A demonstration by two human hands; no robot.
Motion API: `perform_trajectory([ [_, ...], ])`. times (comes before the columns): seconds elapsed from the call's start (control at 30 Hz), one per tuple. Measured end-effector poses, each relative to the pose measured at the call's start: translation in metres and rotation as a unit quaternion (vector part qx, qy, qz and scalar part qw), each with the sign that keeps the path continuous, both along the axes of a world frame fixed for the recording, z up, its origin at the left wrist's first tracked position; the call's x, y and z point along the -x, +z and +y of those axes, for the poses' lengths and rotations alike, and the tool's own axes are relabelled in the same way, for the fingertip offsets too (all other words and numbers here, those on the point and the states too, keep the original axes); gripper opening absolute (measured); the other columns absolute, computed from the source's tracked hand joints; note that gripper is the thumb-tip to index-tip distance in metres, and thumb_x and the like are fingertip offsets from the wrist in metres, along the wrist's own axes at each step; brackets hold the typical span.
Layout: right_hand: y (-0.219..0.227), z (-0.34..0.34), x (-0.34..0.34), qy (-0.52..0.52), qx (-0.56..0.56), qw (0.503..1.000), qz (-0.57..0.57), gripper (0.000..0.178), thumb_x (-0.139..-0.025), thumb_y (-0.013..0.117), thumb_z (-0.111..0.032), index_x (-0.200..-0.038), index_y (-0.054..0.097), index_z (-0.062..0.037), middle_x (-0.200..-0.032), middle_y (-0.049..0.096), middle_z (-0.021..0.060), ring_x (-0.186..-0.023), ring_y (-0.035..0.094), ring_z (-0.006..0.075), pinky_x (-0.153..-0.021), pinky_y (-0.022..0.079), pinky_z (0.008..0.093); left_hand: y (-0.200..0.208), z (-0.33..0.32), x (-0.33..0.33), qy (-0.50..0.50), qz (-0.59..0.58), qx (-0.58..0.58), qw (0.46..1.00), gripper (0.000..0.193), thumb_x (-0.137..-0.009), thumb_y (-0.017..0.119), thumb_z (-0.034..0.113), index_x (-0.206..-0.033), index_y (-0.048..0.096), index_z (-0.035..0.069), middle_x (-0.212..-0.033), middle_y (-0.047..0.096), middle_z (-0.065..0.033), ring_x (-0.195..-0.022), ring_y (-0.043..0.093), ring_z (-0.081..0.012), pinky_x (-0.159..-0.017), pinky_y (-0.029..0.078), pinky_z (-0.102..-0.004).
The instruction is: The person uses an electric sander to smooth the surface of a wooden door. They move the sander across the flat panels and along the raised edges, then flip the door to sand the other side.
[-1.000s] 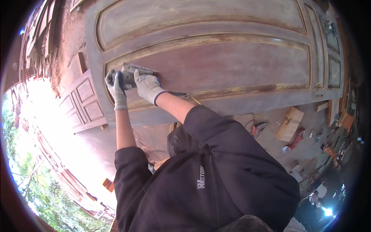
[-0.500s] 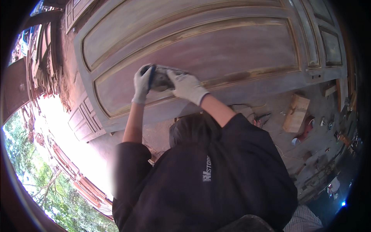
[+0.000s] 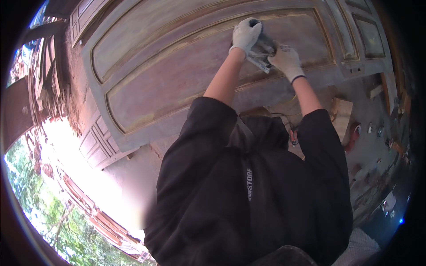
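Both my hands wear pale work gloves with dark cuffs. My left hand (image 3: 245,36) is closed round the upper left end of a grey power sander (image 3: 264,46). My right hand (image 3: 287,62) grips the sander's lower right side. The sander lies on the right half of the long middle panel of a large wooden door (image 3: 177,76), tilted across the panel. Reddish-brown wood with paler, worn patches shows on the panel, with raised mouldings round it. Part of the sander is hidden by the gloves.
Smaller panelled doors (image 3: 100,141) lie left of the large one. Stacked boards (image 3: 49,66) stand at the far left. On the ground at the right are a wooden block (image 3: 342,116), a red tool (image 3: 353,137) and scattered small items. A cord runs near the door's close edge.
My two hands have moved the sander right and farther away along the panel, and it has turned more steeply. Both hands stay on it.
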State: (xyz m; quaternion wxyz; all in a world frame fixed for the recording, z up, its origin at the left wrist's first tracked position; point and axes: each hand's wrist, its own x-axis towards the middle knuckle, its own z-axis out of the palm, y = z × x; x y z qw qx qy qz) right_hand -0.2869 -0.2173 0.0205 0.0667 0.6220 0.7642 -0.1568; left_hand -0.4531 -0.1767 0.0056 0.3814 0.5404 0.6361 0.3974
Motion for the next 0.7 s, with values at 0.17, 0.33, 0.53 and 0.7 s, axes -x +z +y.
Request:
perform_trajectory([
  [0.17, -0.008, -0.052, 0.077, 0.02, -0.02, 0.997, 0.065, 0.042, -0.077, 0.065, -0.029, -0.117, 0.063, -0.0154, -0.106, 0.069, 0.0146, -0.1, 0.066, 0.0335, -0.088, 0.052, 0.0439, -0.009, -0.076, 0.086, 0.037, -0.08, 0.024, 0.996, 0.029, -0.088, 0.062, 0.028, -0.106, 0.071, 0.007, -0.096, 0.072, -0.0119, -0.089, 0.069, -0.0203, -0.081, 0.051, -0.0345],
  [0.33, 0.009, -0.111, 0.178, 0.113, 0.012, 0.979, 0.17, 0.032, -0.079, 0.07, -0.029, -0.105, 0.059, -0.0154, -0.097, 0.07, 0.0113, -0.093, 0.068, 0.0317, -0.081, 0.054, 0.0443, -0.013, -0.18, 0.19, 0.183, -0.191, 0.042, 0.963, 0.023, -0.094, 0.062, 0.013, -0.11, 0.068, -0.002, -0.101, 0.07, -0.0056, -0.091, 0.063, -0.0117, -0.082, 0.051, -0.0259],
  [0.53, -0.02, -0.168, 0.274, 0.248, -0.018, 0.95, 0.187, 0.014, -0.088, 0.051, -0.014, -0.098, 0.059, -0.0078, -0.085, 0.07, 0.0131, -0.079, 0.071, 0.0276, -0.065, 0.055, 0.0399, -0.028, -0.264, 0.288, 0.301, -0.194, 0.032, 0.933, 0.023, -0.095, 0.058, 0.007, -0.113, 0.064, -0.006, -0.102, 0.068, -0.0107, -0.092, 0.065, -0.017, -0.083, 0.053, -0.0295],
  [0.7, -0.013, -0.169, 0.291, 0.391, 0.005, 0.915, 0.102, 0.054, -0.091, 0.049, -0.017, -0.141, 0.043, 0.0025, -0.093, 0.066, 0.0119, -0.07, 0.067, 0.0222, -0.056, 0.052, 0.0358, -0.043, -0.272, 0.327, 0.348, -0.207, 0.024, 0.914, 0.025, -0.096, 0.057, 0.011, -0.115, 0.063, -0.004, -0.099, 0.068, -0.0118, -0.088, 0.066, -0.0184, -0.08, 0.054, -0.0302],
])
